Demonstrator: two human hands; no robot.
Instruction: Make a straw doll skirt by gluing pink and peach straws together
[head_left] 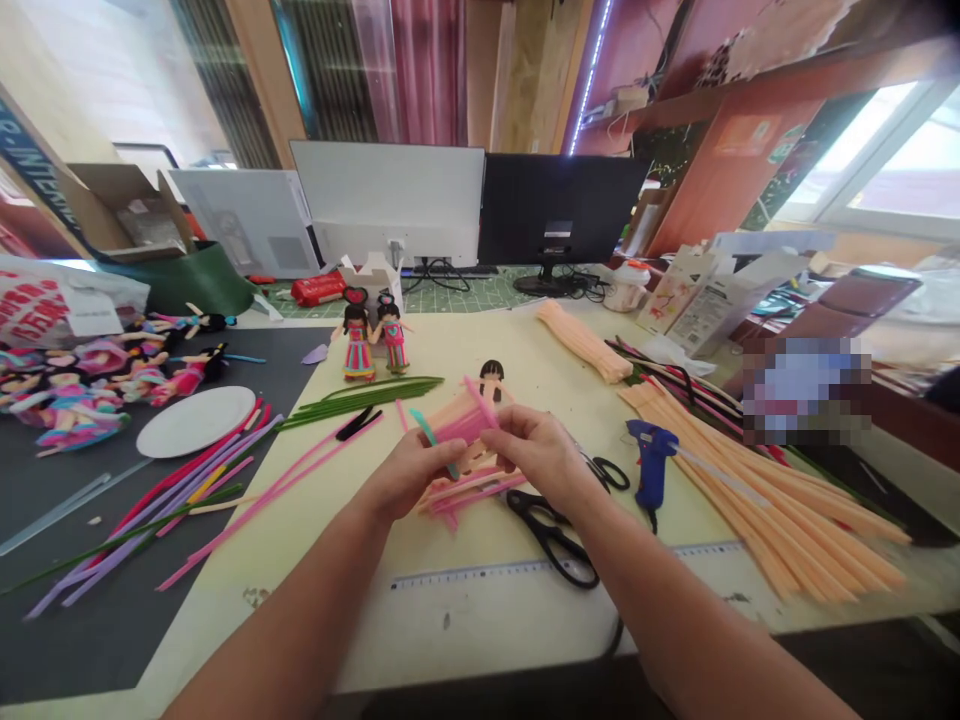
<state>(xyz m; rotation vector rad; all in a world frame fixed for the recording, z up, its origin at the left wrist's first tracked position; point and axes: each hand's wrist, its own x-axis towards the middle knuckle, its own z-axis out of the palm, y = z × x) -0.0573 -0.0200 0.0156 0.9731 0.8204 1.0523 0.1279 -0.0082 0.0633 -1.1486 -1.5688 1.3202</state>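
Observation:
Both hands hold a flat pink piece of pipe cleaners [463, 420] above the middle of the table. My left hand [412, 465] pinches its left end, where a short teal strip [435, 440] crosses it. My right hand [536, 445] is closed on the right end, thumb against fingers. Just behind stands or lies a black-haired doll [491, 374], partly hidden by the pink piece. Loose pink pipe cleaner pieces [450, 495] lie beneath the hands. Black-handled scissors [559, 545] rest under my right wrist, with a second pair [611, 472] beside them.
A blue glue gun [654, 465] and peach pipe cleaners [765, 500] lie to the right. A ruler [487, 574] lies in front. Two finished dolls [358, 345] stand behind green stems [360, 400]. Left are a white plate [196, 420], coloured stems [150, 520] and piled dolls [82, 400].

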